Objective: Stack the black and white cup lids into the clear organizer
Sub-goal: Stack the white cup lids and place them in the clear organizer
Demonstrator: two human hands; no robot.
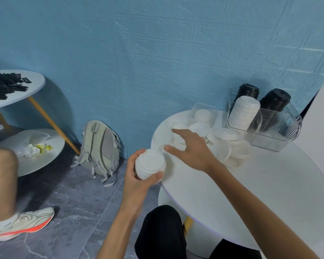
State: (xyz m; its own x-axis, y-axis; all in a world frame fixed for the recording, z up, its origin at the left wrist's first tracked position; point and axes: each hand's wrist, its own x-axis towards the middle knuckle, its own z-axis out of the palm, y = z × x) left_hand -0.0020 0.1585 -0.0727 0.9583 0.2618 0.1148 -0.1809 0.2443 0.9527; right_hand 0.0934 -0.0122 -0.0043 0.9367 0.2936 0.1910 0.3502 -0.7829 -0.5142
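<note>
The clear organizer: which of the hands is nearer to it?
Right. The right hand reaches over loose lids, left of the clear organizer; the left hand is farther left.

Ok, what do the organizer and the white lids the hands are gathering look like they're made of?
The organizer looks like clear hard plastic: see-through ribbed walls with glossy highlights. The white lids gripped in the left hand are matte and opaque, probably thin moulded plastic or pulp fibre; the picture cannot settle which. The black lids stacked in the organizer show a slight sheen, suggesting plastic.
</note>
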